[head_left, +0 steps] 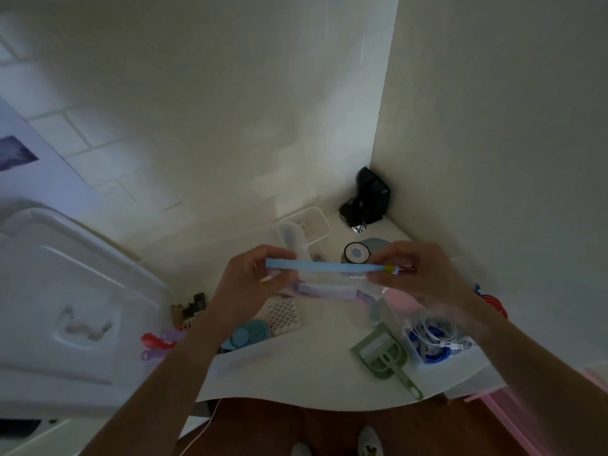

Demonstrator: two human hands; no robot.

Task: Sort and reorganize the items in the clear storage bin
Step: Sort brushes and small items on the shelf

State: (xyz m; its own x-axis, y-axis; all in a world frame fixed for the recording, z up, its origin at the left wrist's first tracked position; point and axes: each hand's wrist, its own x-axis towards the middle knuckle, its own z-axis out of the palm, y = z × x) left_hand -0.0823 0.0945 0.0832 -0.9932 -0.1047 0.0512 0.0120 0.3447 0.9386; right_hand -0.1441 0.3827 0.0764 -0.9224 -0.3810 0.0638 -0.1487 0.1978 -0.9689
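I hold a clear zip bag (332, 284) with a light blue slider strip along its top, above a white table (316, 380). My left hand (250, 274) pinches the strip's left end. My right hand (418, 274) pinches the right end at the yellow slider tab. Inside the bag lies a pale purple and white item, blurred. A clear storage bin (312, 225) stands at the back of the table near the wall, with a clear container (291, 240) leaning at its front.
On the table lie a green scoop (383, 353), a white lattice tray (284, 317), a blue round item (248, 335), white and blue cables (434, 340), a round tin (357, 253) and a black device (370, 195) in the corner. Hair clips (158, 343) lie left. A white lid (65, 291) is at far left.
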